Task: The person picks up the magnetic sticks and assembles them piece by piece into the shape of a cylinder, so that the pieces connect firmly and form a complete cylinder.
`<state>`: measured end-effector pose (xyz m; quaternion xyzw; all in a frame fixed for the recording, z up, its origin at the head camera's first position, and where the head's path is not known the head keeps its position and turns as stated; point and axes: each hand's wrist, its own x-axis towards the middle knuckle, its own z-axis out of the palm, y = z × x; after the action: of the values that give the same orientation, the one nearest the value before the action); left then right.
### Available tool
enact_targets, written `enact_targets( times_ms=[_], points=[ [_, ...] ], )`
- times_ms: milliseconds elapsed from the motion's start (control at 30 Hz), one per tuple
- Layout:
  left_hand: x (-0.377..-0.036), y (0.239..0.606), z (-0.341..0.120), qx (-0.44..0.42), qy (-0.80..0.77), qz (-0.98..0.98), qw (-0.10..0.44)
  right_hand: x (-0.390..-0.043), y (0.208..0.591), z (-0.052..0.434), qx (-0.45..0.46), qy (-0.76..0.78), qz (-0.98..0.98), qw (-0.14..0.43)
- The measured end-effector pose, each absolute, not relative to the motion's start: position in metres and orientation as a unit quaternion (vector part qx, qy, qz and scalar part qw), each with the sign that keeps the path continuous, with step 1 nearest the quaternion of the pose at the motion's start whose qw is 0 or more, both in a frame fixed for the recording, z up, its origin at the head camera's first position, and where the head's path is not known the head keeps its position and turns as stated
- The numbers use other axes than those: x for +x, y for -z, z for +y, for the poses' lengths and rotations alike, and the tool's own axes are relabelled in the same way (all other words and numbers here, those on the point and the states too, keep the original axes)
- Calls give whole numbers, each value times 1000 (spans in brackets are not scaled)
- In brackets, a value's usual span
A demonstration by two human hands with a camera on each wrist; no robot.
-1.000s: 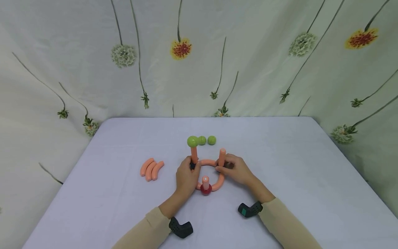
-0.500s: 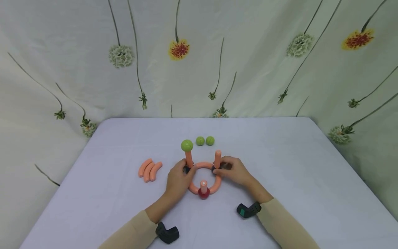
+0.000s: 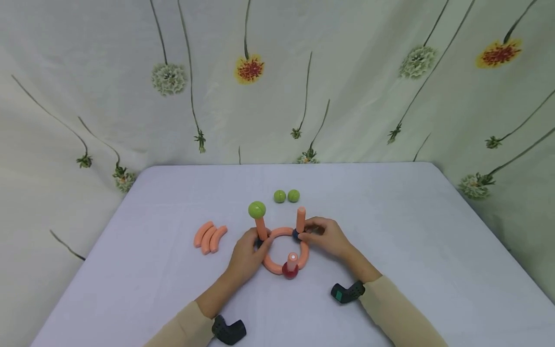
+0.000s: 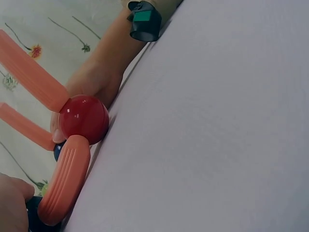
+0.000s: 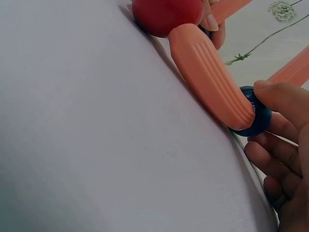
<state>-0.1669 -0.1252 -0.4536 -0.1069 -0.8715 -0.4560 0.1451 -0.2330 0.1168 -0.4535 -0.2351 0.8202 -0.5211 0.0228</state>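
Near the middle of the pale cloth-covered table [image 3: 390,217], I see a ring of curved, ribbed orange rods [image 3: 283,231], joined by a glossy red ball [image 3: 290,270] on the near side. The left hand [image 3: 247,255] has thumb and fingers closed round the left dark blue ball [image 3: 259,244], whose straight orange rod [image 3: 261,229] bears a lime-green ball [image 3: 257,209]. The right hand [image 3: 327,237] pinches the right dark blue ball [image 5: 260,120], beneath another upright rod [image 3: 301,220]. I have three loose curved rods [image 3: 209,237] to the left, two green balls [image 3: 280,196] behind, then a flower-printed curtain [image 3: 355,96].
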Motion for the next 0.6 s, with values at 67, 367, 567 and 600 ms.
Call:
enact_targets(
  times_ms=[67,367,567,600],
  points=[
    [-167,455,-126,-120,452,-872,148,-232,452,116,-233,518,823,22],
    [-168,455,-127,-128,437,-880,135,-219,429,112,-225,508,831,25],
    [-167,453,-127,-133,440,-879,129,-209,411,113,-254,518,816,36],
    [-167,453,-128,-134,436,-880,131,-210,411,114,-262,525,809,37]
  ],
)
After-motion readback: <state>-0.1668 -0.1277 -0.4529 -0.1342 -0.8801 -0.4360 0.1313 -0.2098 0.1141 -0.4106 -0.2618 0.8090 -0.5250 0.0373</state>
